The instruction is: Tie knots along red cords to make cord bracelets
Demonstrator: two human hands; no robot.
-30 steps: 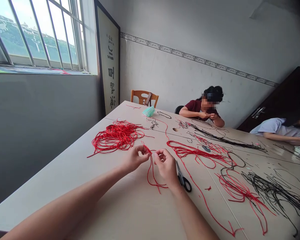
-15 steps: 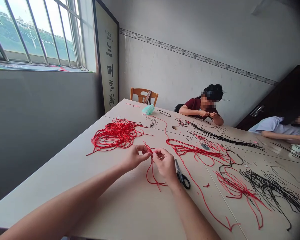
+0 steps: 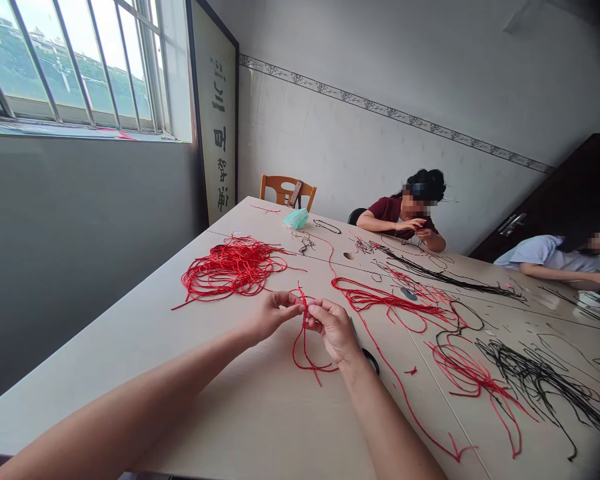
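Observation:
My left hand [image 3: 270, 315] and my right hand [image 3: 336, 329] meet above the pale table [image 3: 130, 360], fingertips almost touching. Both pinch a thin red cord [image 3: 304, 347] between them. Its loose ends hang down and loop on the tabletop under my hands. A tangled heap of red cord [image 3: 233, 267] lies just beyond my left hand. Black-handled scissors [image 3: 371, 360] rest on the table behind my right wrist, mostly hidden by it.
More red cords [image 3: 395, 307] and black cords [image 3: 540, 380] are strewn to the right. A teal packet [image 3: 297, 219] and a wooden chair [image 3: 287, 192] sit at the far end. Two other people [image 3: 405, 217] [image 3: 565, 257] work at the table's far and right sides.
My two hands have drawn closer together on the red cord. My right hand has shifted over the scissors, hiding most of them.

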